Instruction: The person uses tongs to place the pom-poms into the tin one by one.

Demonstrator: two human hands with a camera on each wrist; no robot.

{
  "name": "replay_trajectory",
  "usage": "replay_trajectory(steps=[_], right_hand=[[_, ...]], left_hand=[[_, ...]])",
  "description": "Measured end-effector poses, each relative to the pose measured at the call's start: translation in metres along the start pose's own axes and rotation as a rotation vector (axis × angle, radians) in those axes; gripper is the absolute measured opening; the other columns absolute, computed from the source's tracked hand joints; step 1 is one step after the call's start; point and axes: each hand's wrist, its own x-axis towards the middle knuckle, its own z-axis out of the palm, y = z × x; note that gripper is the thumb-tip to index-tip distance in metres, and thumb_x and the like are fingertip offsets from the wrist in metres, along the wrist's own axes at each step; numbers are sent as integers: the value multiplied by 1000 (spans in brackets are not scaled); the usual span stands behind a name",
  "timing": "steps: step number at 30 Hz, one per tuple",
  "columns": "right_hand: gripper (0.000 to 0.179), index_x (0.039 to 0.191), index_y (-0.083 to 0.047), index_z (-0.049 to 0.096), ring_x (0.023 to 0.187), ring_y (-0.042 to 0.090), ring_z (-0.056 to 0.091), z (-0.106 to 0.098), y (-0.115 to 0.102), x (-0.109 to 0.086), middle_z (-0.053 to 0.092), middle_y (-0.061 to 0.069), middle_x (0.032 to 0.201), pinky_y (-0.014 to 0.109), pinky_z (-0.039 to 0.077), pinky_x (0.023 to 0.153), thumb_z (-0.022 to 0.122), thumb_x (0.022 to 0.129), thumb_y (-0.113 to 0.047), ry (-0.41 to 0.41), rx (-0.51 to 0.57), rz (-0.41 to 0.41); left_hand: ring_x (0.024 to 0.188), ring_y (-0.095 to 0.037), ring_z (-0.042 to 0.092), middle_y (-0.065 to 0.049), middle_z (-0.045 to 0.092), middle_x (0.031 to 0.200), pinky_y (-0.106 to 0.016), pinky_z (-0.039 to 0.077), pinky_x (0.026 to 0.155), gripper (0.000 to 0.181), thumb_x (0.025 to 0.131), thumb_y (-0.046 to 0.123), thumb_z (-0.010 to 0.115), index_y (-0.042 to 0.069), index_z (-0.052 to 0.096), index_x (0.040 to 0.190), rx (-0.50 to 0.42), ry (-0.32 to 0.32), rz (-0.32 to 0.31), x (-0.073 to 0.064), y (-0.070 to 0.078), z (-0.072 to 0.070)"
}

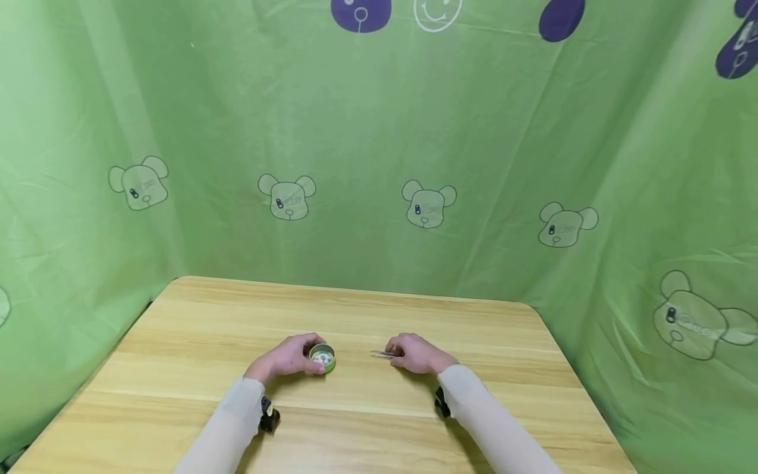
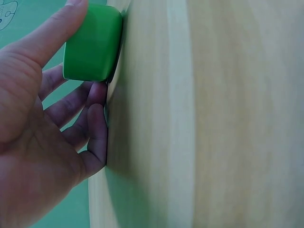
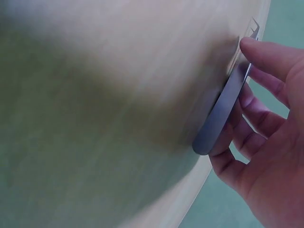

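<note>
My left hand holds a small round green tub at its side, thumb on the near side and fingers behind it. The tub stands upright on the wooden table, its open top showing small multicoloured pieces inside. To the right, my right hand pinches a pair of metal tweezers between thumb and fingers. The bent, pointed tips stand slightly apart and, in the head view, point left toward the tub. Nothing shows between those tips. In the right wrist view the tweezers lie low along the tabletop.
A light wood table with rounded far corners spans the lower view. Green curtain with bear-head prints hangs behind it and along both sides. Black wrist cameras are strapped under both pale sleeves.
</note>
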Motion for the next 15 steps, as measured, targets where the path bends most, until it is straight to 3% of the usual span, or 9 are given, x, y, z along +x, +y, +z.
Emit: replay_trajectory(steps=[8, 15], right_hand=[[29, 114, -7, 61, 81, 14, 53, -5, -7, -12, 56, -1, 88, 36, 46, 75, 64, 90, -24, 56, -4, 52], [38, 118, -7, 59, 96, 23, 54, -15, -15, -28, 58, 8, 104, 46, 45, 85, 63, 90, -32, 151, -59, 106]], left_hand=[[97, -21, 56, -5, 61, 107, -44, 44, 90, 54, 76, 25, 79, 7, 55, 120, 8, 11, -7, 0, -3, 2], [102, -26, 55, -10, 59, 114, -47, 44, 91, 66, 74, 26, 81, 3, 51, 128, 27, 47, -28, -6, -1, -3]])
